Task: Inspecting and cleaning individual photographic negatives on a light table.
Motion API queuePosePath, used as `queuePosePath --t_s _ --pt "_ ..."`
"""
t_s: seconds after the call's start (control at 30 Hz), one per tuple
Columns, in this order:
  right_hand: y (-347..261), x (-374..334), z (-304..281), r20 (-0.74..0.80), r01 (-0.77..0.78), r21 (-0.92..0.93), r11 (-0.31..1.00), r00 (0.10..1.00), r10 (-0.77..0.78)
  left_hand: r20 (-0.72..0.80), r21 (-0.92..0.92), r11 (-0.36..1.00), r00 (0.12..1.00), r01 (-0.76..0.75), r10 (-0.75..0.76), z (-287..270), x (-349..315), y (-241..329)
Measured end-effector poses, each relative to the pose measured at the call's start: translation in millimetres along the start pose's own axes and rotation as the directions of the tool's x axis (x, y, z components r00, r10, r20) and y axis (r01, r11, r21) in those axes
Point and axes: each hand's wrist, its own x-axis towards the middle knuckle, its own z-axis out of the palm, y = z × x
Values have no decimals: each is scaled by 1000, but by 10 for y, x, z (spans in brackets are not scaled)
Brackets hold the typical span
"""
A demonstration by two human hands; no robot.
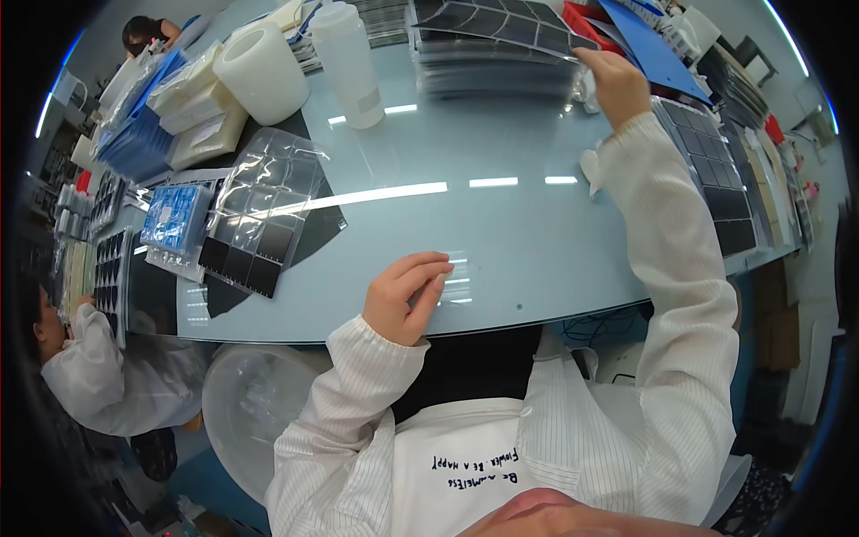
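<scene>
At the far right of the table, my right hand (617, 85) pinches the right corner of a clear pocket sheet (501, 25) filled with dark squares. That corner is raised above a thick stack of similar sheets (497, 73), whose front edge is blurred. Near the table's front edge, my left hand (407, 295) hovers or rests with fingers loosely bent and the thumb a little apart; nothing shows in it. On the left lies another clear pocket sheet (268, 201), with dark squares only in its lower pockets. A crumpled white scrap (591, 170) sits beside my right sleeve.
A white squeeze bottle (347, 67) and a large white roll (261, 73) stand at the back left. Near them are a blue pack (173, 217) and blue folders (134, 134). More dark-pocket sheets (711, 166) lie right. A plastic-lined bin (246, 403) stands below the table; a co-worker (112, 367) sits left.
</scene>
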Motion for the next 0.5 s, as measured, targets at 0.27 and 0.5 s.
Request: queuePosePath --t_s 0.27,0.5 --pt "-214 -466 -1065 -734 480 8 877 598 -321 -294 -376 924 937 69 -189 -109 -98 -56" --pt "-924 -1045 -1614 -545 478 298 826 796 -264 43 -734 678 994 -34 97 -117 -98 -70"
